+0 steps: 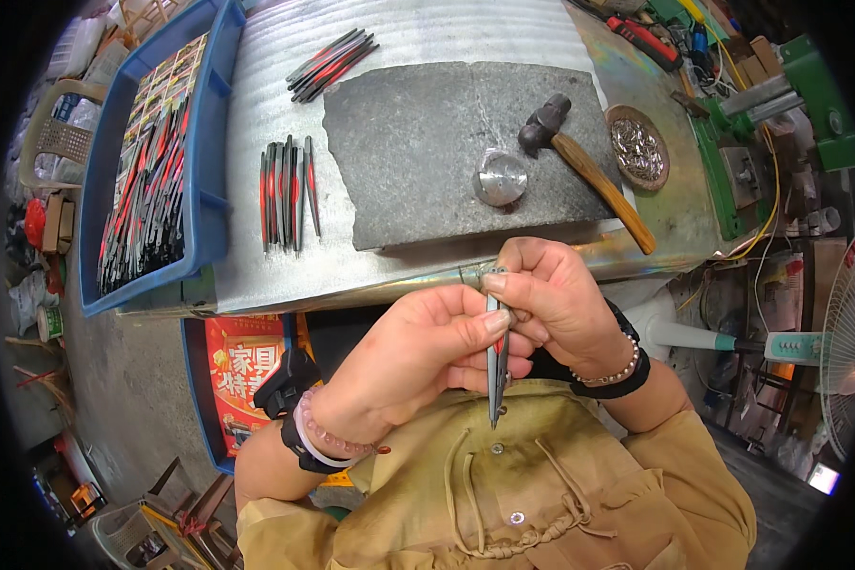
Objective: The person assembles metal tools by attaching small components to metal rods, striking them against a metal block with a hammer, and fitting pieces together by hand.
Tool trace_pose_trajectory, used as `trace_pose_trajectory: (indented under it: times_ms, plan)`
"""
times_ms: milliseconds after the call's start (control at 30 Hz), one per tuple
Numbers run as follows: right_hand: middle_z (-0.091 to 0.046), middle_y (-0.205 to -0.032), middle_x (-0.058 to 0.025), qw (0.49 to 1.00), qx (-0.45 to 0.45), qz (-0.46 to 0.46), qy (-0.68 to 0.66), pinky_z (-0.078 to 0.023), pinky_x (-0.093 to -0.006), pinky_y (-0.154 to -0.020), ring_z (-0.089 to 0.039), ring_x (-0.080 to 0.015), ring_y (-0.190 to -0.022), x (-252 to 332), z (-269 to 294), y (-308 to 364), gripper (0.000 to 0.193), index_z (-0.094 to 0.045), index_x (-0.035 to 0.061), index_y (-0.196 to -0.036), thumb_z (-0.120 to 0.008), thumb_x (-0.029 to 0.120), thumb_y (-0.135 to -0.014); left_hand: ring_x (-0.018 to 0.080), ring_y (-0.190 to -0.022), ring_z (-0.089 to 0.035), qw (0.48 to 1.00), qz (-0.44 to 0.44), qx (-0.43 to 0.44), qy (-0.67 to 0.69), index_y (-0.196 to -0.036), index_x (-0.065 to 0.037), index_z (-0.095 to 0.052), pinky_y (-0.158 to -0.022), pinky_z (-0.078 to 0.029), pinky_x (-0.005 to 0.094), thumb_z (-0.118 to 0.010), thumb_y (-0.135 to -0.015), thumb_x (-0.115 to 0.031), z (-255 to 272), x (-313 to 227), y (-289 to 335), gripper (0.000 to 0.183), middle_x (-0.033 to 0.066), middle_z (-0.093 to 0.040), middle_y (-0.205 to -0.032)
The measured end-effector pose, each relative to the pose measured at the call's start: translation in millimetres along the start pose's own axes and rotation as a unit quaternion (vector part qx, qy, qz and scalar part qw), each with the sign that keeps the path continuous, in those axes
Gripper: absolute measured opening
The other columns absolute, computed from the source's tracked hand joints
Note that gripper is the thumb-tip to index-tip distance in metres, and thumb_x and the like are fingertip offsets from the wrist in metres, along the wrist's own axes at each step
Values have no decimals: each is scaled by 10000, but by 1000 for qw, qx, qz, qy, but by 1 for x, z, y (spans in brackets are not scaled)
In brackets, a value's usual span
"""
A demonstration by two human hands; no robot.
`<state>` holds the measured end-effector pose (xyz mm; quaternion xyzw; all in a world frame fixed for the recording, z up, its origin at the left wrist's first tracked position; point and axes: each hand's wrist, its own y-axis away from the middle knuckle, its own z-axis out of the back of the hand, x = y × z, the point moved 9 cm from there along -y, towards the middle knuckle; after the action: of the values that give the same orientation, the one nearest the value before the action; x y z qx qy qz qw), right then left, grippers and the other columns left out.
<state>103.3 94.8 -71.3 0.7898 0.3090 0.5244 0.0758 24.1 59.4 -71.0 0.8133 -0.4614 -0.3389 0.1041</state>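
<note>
The grey-and-red pointed tool [493, 389] is gripped in the left hand [446, 344], its point at 6 o'clock, while its top end is pinched by the right hand [551, 299]; some fitting or checking step seems under way there, and steady alignment looks called for next. At 12 o'clock from the hands, a rough grey stone slab [408, 142] is topped by a shiny round metal block [501, 178] and a wooden-handled hammer [589, 178]

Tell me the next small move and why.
Perhaps steady the grey-red tool with the left hand while the right hand adjusts its upper end: both hands grip it, the right near the top, and its tip is uncovered.
</note>
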Motion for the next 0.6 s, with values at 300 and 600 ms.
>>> trace_pose_trajectory:
  times_ms: [300,600]
  plan:
    - [-448,-539,51,999,-23,29,-37,-222,-195,-373,-332,-11,-415,-3,2,7,163,-529,70,-733,-579,122,-879,248,-865,-664,999,29,9,15,-932,-6,-547,-727,-570,345,-557,-909,-183,-3,4,-2,178,211,-633,-1010]
    - [-548,-645,19,995,-43,76,-40,-275,-167,-397,-398,-3,-472,4,2,24,131,-509,82,-760,-566,104,-876,256,-829,-669,998,57,30,1,-943,22,-543,-686,-573,309,-578,-891,-133,-9,6,-1,167,227,-628,-990]
